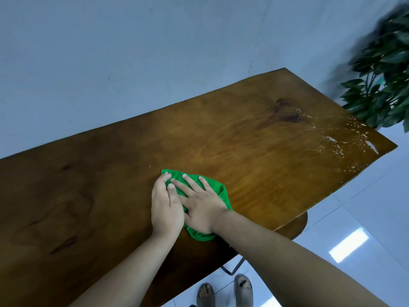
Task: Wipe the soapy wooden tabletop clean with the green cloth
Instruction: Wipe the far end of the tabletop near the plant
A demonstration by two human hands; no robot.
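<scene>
Cloth [218,189]: bunched on the tabletop [88,185], mid-length, near the front edge, mostly hidden under both hands. Left hand [167,202] flat on its left part, fingers together. Right hand [199,204] beside it, fingers spread, palm down. The two touch at the thumbs; neither pinches the fabric.

Step in hand: wiping, mid-task by my reading. The wood around the cloth looks dull and free of foam. Suds [345,138] and wet streaks lie at the right end, well apart from the cloth.

Next move calls for a pressed sweep right toward the foam, stopping short of the table edge so the water is not pushed onto the floor [365,207].

Room: pale wall [132,52] behind, leafy plant [385,74] past the right end (blurred), glossy tiles. Sandalled feet [223,293] below the front edge.
</scene>
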